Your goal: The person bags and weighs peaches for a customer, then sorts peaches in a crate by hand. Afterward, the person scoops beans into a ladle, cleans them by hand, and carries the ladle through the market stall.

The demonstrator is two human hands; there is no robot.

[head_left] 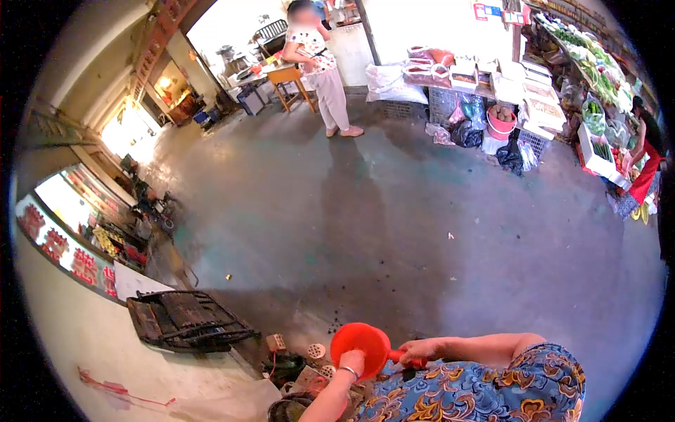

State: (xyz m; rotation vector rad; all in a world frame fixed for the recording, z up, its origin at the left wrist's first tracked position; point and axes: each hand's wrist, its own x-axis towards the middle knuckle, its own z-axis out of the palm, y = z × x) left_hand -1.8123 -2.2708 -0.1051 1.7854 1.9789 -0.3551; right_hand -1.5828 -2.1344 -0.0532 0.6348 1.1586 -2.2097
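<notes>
A red plastic ladle (380, 349) with a deep round bowl is near the bottom centre of the head view. My right hand (416, 351) is closed around its handle, close to the patterned blue shirt. My left hand (353, 361), with a bracelet at the wrist, reaches into the bowl; its fingers are hidden there, and I cannot make out what they touch. Below the bowl, round perforated briquettes (317, 350) lie among clutter.
A dark metal rack (188, 318) lies at the lower left. A person (323, 63) stands by a wooden stool (285, 77). Goods boxes (464, 74) and a red bucket (500, 125) line the far wall. Another person (643, 151) bends near vegetables at the right.
</notes>
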